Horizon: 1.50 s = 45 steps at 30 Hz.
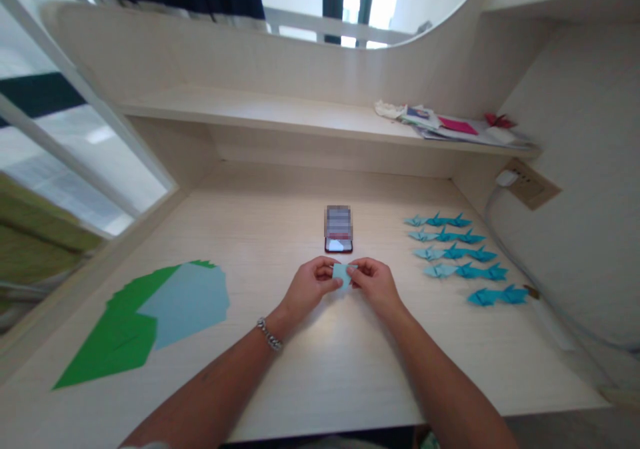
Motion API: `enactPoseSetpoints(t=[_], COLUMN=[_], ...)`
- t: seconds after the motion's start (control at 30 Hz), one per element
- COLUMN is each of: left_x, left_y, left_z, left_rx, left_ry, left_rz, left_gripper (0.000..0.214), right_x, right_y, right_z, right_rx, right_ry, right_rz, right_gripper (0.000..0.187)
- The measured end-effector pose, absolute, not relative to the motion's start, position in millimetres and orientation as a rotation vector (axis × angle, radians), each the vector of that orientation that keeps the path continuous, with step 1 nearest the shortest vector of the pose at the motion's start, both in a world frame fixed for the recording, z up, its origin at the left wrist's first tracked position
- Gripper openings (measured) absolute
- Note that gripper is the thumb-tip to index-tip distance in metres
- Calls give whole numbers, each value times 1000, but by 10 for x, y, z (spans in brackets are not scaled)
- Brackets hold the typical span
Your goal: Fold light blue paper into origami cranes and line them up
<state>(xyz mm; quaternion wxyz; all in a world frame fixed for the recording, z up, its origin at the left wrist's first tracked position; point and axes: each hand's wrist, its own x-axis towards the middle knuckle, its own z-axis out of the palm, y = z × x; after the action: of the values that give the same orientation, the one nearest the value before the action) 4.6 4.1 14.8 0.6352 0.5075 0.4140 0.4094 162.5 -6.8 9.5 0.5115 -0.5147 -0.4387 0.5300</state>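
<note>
Between my two hands is a small folded piece of light blue paper (342, 274), held above the desk. My left hand (314, 285) pinches its left side between thumb and fingers. On the right side, my right hand (375, 283) grips it the same way, with the thumb on the paper's face. Just beyond the hands lies a phone (339, 243) with its screen lit. Rows of folded blue paper cranes (453, 252) stand to the right, each row running from lighter to darker blue except the nearest one.
Fanned green paper (117, 342) and light blue paper sheets (193, 302) lie on the desk at left. A shelf (280, 115) spans the back, with papers (457, 127) at its right. A white cable (525, 269) runs from a wall socket (533, 185) down the right side.
</note>
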Motion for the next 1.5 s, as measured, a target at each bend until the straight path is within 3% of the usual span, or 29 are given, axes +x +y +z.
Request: enactPoseSetpoints(t=[0.73,1.1,1.3,1.5], left_x=[28,-14,-4,7], left_y=[59,73,60,58], left_z=[158,145,178,182], left_rx=[1263,1028,1214,1297], left_ry=[949,867,898,954], left_rz=[940,933,921,986], left_gripper=[16,19,25,16], right_x=[1670,1701,1686,1680], right_y=[-84,-99,-100,-110], right_z=[93,148,156,153], right_rx=[-1202,-1186,-1207,-1179], right_ry=[-1015,-965,-1001,-973], right_rz=[1438,1455,1378,1449], right_gripper=[29,28,27,30])
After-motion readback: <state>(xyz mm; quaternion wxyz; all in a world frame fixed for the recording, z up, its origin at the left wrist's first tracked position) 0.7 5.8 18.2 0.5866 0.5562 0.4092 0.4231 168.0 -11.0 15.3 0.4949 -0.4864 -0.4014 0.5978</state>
